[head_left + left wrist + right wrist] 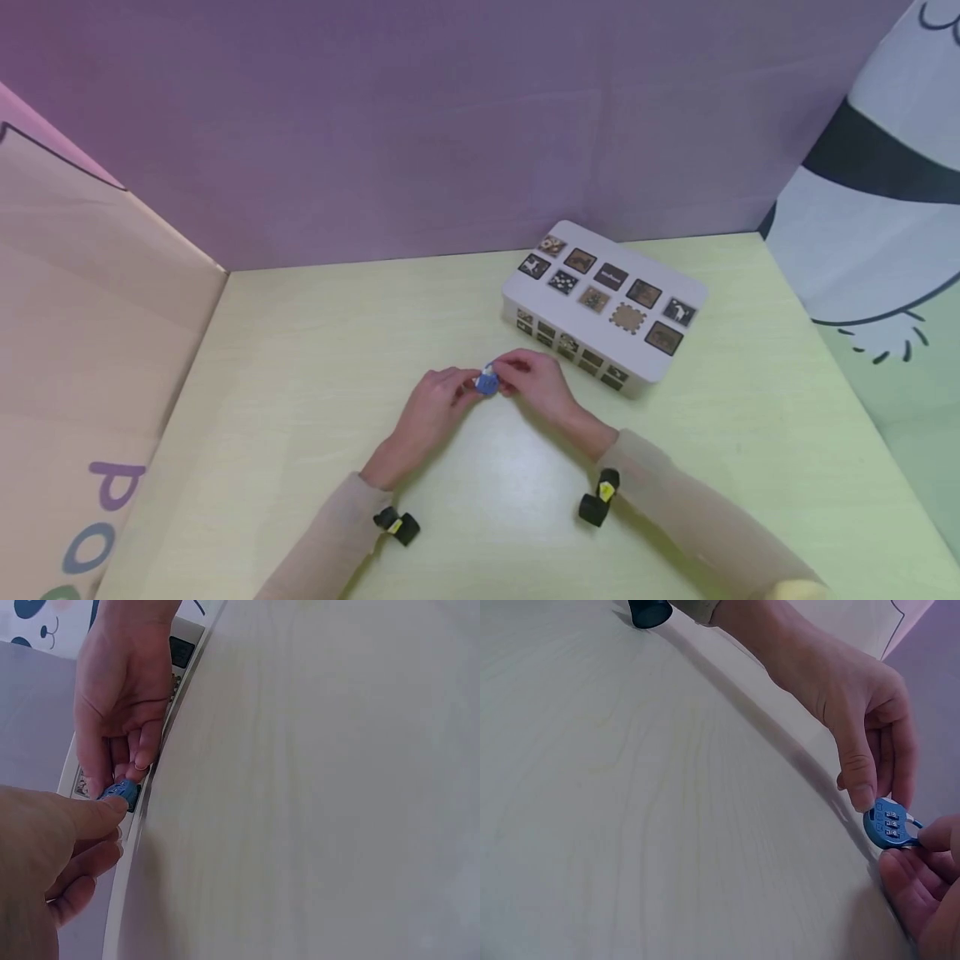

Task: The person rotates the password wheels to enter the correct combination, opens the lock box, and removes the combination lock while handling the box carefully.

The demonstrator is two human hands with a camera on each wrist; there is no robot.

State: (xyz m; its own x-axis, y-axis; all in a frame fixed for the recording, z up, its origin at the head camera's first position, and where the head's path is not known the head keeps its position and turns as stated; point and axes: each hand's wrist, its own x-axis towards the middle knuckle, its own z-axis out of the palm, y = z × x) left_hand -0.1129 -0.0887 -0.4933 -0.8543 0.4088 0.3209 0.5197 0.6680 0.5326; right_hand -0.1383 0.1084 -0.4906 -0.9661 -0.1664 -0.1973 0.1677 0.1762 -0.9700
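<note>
A small blue combination padlock (487, 384) is held between both hands above the table. Its face with several-digit dials shows in the right wrist view, where the padlock body (885, 827) is pinched by the left hand (871, 705) between thumb and fingers. At the shackle side, the right hand (930, 889) pinches the lock with thumb and finger. From the head view, the left hand (435, 408) comes in from the left and the right hand (542, 387) from the right. In the left wrist view, fingers partly cover the padlock (126, 792).
A white rectangular box (592, 304) with rows of small dark and brown pictures stands behind the right hand. The pale wooden table (315, 350) meets a purple back wall (412, 150). Printed panels flank both sides. Each sleeve carries a black wrist camera (598, 498).
</note>
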